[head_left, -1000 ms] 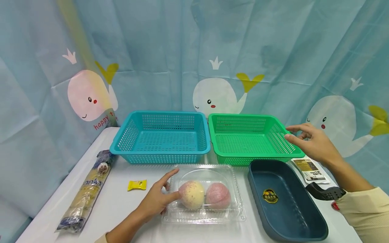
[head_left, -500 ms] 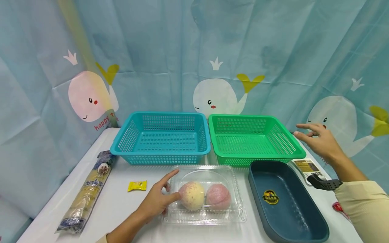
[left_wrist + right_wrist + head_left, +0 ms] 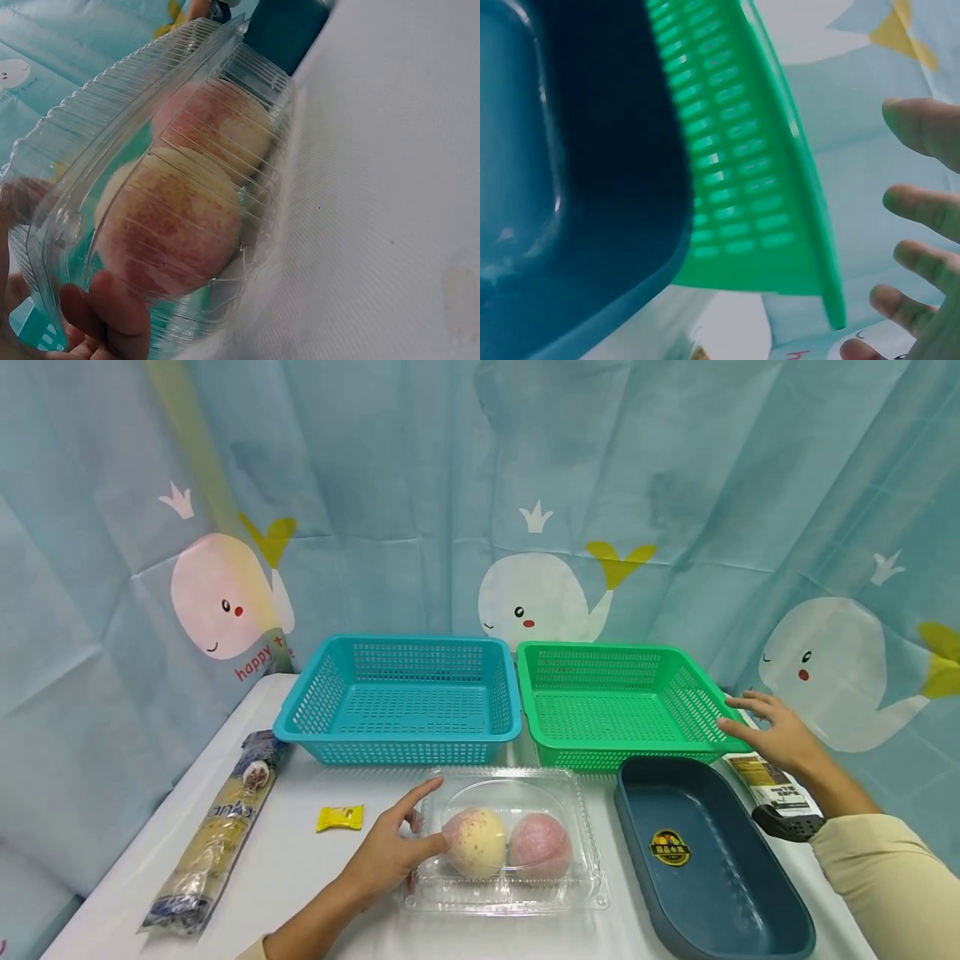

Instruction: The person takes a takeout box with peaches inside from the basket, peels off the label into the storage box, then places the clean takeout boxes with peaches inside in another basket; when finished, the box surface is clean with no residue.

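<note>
A clear plastic clamshell box with two peaches inside, one yellowish and one pink, lies at the front middle of the table. My left hand holds the box by its left side, thumb against the wall; curled fingertips show there in the left wrist view. My right hand hovers with spread fingers at the right rim of a green basket. In the right wrist view those fingers stand apart from the basket wall and hold nothing.
Left of the green basket stands a blue basket. A dark blue tray is right of the box, with a white-and-brown packet beyond it. A small yellow packet and a long noodle-like package lie to the left.
My right hand first drifted right, away from the green basket, then came back left and lower to its rim. The left hand and the box have stayed put.
</note>
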Tool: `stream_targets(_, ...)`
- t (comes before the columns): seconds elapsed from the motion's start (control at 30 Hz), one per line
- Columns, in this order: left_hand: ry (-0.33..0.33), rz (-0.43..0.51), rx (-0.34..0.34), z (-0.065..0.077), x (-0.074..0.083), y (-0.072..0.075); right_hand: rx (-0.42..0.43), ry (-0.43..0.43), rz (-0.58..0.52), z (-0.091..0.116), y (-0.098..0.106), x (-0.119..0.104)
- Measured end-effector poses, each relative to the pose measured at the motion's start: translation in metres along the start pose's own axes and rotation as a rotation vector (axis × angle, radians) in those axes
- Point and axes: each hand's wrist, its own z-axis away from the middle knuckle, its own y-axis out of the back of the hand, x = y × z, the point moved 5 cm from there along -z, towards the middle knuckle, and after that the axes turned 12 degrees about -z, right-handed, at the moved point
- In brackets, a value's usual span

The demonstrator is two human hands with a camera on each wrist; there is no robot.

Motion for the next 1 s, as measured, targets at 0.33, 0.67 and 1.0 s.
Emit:
stream_targets(0.33,0.008,0.093,-0.121,0.000,0.003,0.004,-0.140,-0.066,0.044,0.001,-0.015,0.020)
stream_targets(0.67,0.015,0.251,-0.205,-0.002,0.005,0.005,-0.191,-0.115,0.024,0.004,-0.020,0.027)
stream_targets(1.0,0.012,0.307,-0.188,0.003,0.010,0.009,-0.211,-0.138,0.013,0.004,-0.019,0.027)
